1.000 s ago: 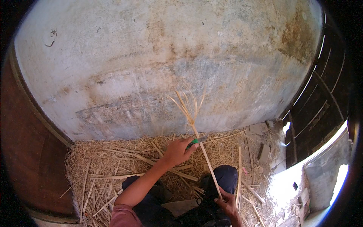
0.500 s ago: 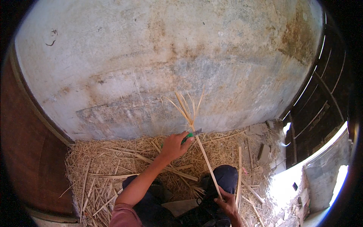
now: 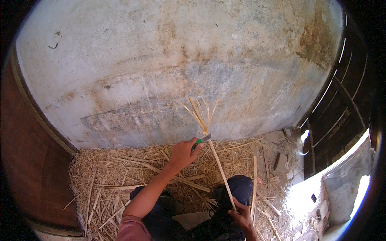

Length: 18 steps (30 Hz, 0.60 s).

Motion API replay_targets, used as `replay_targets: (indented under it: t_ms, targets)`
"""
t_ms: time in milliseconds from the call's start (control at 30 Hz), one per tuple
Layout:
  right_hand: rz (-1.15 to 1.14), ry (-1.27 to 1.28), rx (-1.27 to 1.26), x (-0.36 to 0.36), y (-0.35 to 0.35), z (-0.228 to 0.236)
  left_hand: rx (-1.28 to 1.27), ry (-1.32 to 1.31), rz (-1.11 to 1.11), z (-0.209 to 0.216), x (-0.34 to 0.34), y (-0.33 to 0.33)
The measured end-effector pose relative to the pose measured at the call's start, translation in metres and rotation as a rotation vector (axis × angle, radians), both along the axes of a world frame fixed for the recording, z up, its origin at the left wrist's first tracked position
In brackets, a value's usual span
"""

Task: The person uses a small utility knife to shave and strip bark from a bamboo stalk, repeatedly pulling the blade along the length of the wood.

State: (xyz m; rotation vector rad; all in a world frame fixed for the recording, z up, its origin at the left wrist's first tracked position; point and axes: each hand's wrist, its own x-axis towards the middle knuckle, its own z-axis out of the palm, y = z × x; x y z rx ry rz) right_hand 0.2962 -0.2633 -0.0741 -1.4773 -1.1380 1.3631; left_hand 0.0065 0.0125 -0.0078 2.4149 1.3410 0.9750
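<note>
My left hand (image 3: 184, 153) is closed round the green handle of a small knife (image 3: 206, 138). Its short blade lies across a long pale strip that looks like bamboo (image 3: 219, 166), just below where the strip splays into several thin, curling slivers (image 3: 200, 114). Down by my right knee, my right hand (image 3: 241, 215) grips the strip's lower end, fingers wrapped round it. The strip slants up and away from that hand, its frayed end in front of the wall.
Shavings (image 3: 120, 164) and loose cut strips (image 3: 193, 184) cover the floor around my legs. A stained wall (image 3: 193, 60) rises ahead. A brown panel (image 3: 36, 152) stands at left. A brick-like block (image 3: 280, 162) lies at right, near a bright opening.
The knife and my left hand have shifted slightly, with the blade now tilted more upward. The strip's frayed end has moved a little to the right. My right hand stays almost in place.
</note>
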Motion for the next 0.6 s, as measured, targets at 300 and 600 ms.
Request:
replay_targets:
  t_ms: [300,600]
  targets:
    - [0.011,-0.016,-0.019,-0.005,0.001,0.016,-0.018,0.006,-0.090,-0.003,0.004,-0.011]
    - [-0.008,-0.026,-0.018,-0.002,0.000,0.010,-0.073,0.002,-0.185,0.012,0.000,-0.015]
